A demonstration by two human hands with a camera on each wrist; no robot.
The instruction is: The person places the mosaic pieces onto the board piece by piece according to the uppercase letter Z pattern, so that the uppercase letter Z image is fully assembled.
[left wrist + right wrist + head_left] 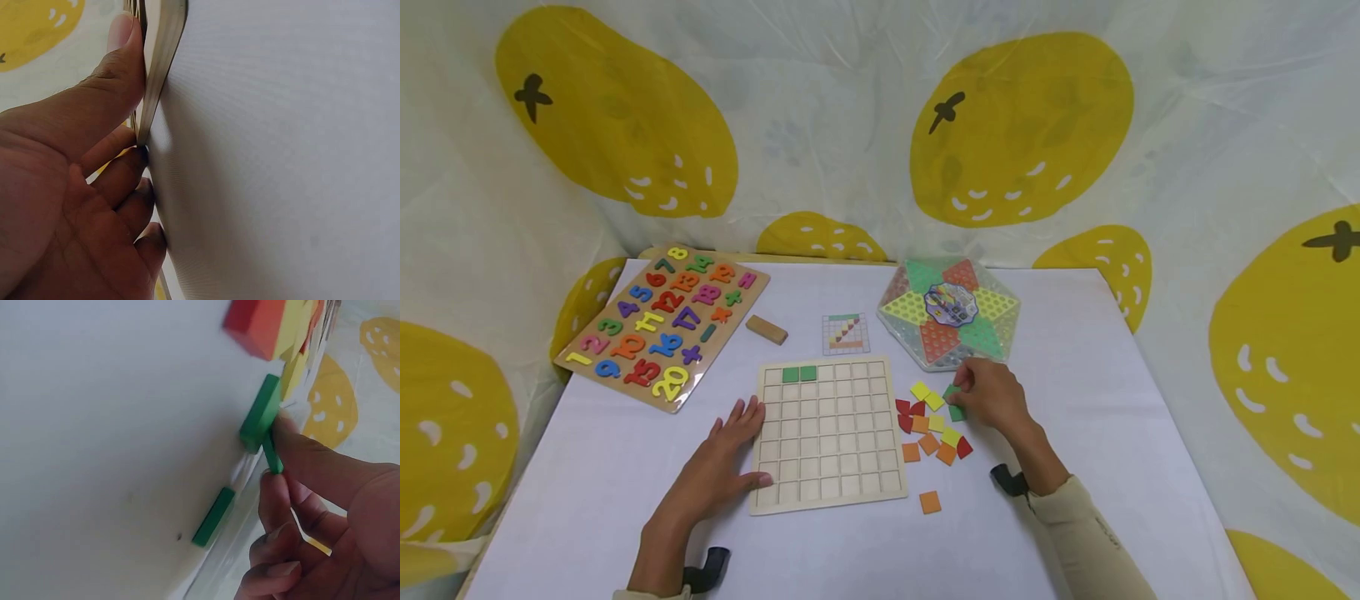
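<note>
A square wooden grid board [830, 433] lies on the table, with two green square tiles [799, 374] side by side in its top row. My left hand [718, 462] rests at the board's left edge, fingers spread along the side and thumb over the lower corner; the left wrist view shows the thumb [115, 69] on its face. Right of the board, my right hand [996, 396] pinches a green tile [272, 454] between thumb and fingertip. Beside it, other green tiles [214, 517] lie on the table. Red, yellow and orange pieces [928, 443] are scattered between board and hand.
Behind the board lie a pattern card [846, 334] and a small wooden block [767, 329]. A number puzzle board [662, 329] is at the back left, a star-patterned hexagonal game box [951, 312] at the back right. One orange tile [930, 502] lies apart near the front.
</note>
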